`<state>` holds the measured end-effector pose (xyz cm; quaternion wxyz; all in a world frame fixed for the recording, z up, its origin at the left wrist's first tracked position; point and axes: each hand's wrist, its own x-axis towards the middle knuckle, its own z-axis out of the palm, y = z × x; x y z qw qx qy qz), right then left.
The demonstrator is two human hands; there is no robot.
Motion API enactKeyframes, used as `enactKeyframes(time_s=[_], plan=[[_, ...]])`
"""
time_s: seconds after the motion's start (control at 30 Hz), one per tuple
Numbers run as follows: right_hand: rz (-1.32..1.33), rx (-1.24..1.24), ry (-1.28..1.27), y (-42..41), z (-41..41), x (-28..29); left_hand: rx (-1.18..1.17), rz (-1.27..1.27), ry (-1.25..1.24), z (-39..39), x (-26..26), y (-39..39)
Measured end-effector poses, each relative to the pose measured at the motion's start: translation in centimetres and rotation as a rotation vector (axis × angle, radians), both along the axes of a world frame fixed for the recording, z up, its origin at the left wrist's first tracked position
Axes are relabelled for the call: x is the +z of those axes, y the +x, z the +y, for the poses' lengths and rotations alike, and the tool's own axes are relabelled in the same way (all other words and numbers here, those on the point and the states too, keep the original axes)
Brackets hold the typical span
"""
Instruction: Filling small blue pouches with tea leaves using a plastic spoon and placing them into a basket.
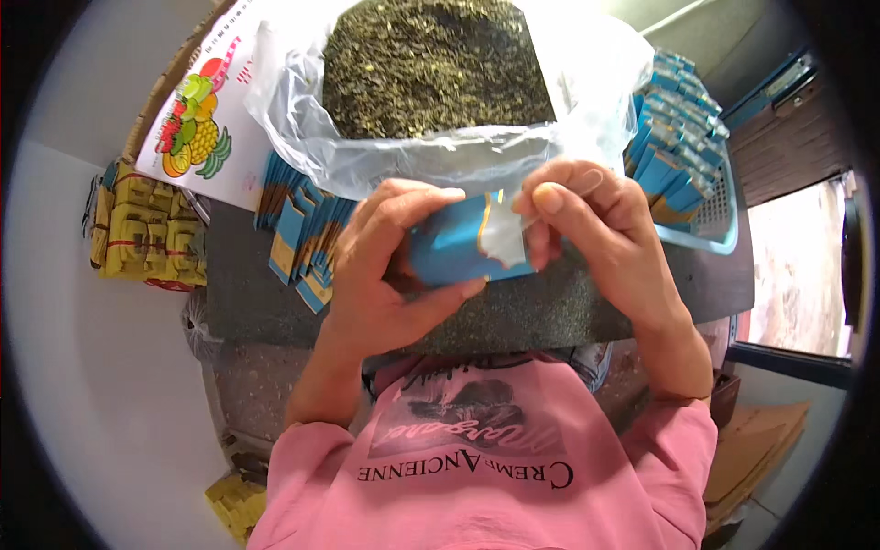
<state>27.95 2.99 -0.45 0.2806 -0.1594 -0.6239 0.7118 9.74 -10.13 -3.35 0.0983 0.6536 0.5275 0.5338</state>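
Observation:
A blue packet (447, 237) with a gold-edged silver end lies across my left hand (375, 268), thumb below and fingers above. My right hand (591, 227) is at the packet's silver end, thumb and forefinger pinched together. Something thin and whitish, perhaps a strip or tie, shows between these fingertips; it is too blurred to name. Just beyond both hands is a clear plastic bag (295, 117), open and filled with dried, dark green leaves (426, 69) like loose tea. Flat blue and brown packets (302, 227) lie in overlapping rows beside my left hand.
At the right, a light blue plastic basket (722, 234) holds many upright packets (677, 137) with silver ends. A fruit-printed carton (206, 117) stands at the left. Yellow bundles (148, 234) are beyond the left edge of the dark table (247, 295). Cardboard (749, 454) lies low at right.

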Motion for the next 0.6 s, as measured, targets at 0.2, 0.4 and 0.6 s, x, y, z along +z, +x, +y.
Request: enactKeyframes(time_s=[0.2,0.4,0.6], plan=[[-0.082,-0.192,0.791,-3.7,4.3,5.2,0.154,-0.300,-0.068,5.1,2.3,-1.7],[-0.111,-0.080,0.399,-7.6,7.9,6.8,0.168,-0.322,-0.015,8.4,3.1,-3.1],[-0.181,-0.199,0.546,-8.4,10.7,5.7,0.186,-0.287,0.011,9.7,1.5,-5.7]])
